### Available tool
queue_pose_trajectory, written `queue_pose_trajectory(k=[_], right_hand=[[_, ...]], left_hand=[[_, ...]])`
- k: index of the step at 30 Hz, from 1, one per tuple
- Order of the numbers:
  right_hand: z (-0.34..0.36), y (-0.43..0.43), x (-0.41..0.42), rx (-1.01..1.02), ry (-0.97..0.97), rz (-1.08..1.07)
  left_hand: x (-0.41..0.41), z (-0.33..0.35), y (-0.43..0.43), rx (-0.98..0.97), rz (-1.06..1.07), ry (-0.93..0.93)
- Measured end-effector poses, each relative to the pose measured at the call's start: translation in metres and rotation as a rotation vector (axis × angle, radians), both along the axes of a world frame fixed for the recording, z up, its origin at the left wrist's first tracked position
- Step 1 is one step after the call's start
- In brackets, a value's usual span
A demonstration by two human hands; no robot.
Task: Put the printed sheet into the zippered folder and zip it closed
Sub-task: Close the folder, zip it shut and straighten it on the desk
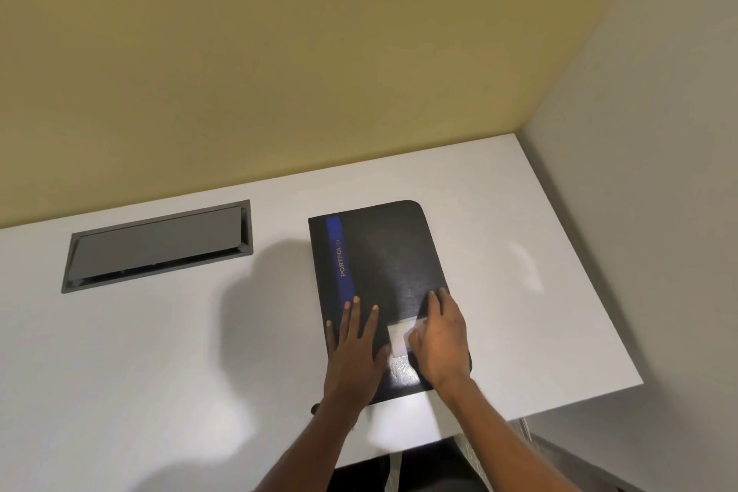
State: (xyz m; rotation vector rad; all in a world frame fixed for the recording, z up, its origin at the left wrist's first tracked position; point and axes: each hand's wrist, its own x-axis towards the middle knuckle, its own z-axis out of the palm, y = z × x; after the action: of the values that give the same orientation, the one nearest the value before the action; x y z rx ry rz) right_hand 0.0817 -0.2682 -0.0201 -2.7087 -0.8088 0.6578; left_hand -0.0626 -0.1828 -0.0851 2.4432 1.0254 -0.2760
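Note:
A black zippered folder (383, 264) with a blue stripe reading "PORTFOLIO" lies closed on the white desk (159, 351). My left hand (351, 355) lies flat on its near left part, fingers spread. My right hand (439, 340) rests palm down on its near right part, over a small clear label window (397, 338) on the cover. No printed sheet shows anywhere. The zipper pull is not visible.
A grey recessed cable hatch (159, 246) sits in the desk at the left. A yellow wall (279, 52) runs behind the desk and a pale wall (659, 212) stands at the right. The desk's near edge is just below the folder.

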Motion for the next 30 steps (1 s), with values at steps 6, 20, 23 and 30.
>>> queue_pose_trajectory(k=[6,20,23,30], right_hand=[[0.011,-0.019,-0.061,0.151,0.038,0.11],[-0.014,-0.044,-0.143,0.044,0.178,0.186],[-0.017,-0.043,-0.152,0.021,0.173,0.187],[-0.021,-0.032,-0.166,-0.11,0.115,0.328]], left_hand=[[-0.057,-0.009,-0.006,0.028,-0.06,-0.114],[-0.133,0.001,-0.038,0.008,0.1,-0.156],[-0.137,0.002,-0.042,0.039,0.07,-0.092],[-0.131,0.02,-0.044,0.025,0.05,0.054]])
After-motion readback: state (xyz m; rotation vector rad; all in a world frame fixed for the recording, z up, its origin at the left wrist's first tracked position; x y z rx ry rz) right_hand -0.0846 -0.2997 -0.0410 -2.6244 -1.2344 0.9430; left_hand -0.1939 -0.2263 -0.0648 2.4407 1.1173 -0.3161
